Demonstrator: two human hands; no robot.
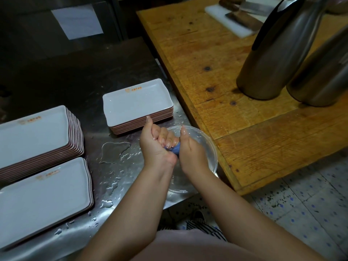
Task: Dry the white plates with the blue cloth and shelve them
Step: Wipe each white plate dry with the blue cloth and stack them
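**Wringing over the bowl: where this could slip**

Both hands are clenched around the blue cloth (174, 149), which is bunched into a tight wad between them; only a small blue patch shows under the fingers. The left hand (157, 143) grips it with the thumb pointing up, the right hand (190, 147) grips it from the other side, and the two fists touch. They hang right above a clear bowl (207, 146) that sits at the desk's 3 o'clock edge, just beside the wooden table (216, 76).

The white plates wait in three stacks on the steel desk (116, 166): one stack (135, 102) at 12 o'clock from the hands and very near the left thumb, a taller stack (35, 132) at 9 o'clock, and another stack (43, 196) at 8 o'clock. None looks shelved yet, so the task seems barely begun.

Risks, as I judge them:

- The bowl stands close to the desk's edge; a hard twist or a bump from a wrist could tip it or push it off
- Puddles and drops (114, 151) lie across the steel between the stacks. A dried plate set back there would get wet again underneath
- Wet hands on glazed plates mean a poor hold; lifting from the tall, slightly fanned stack could drag a neighbour along
- A cloth left too damp will smear water instead of taking it up
- Drips flung toward the 12 o'clock stack would wet its top plate
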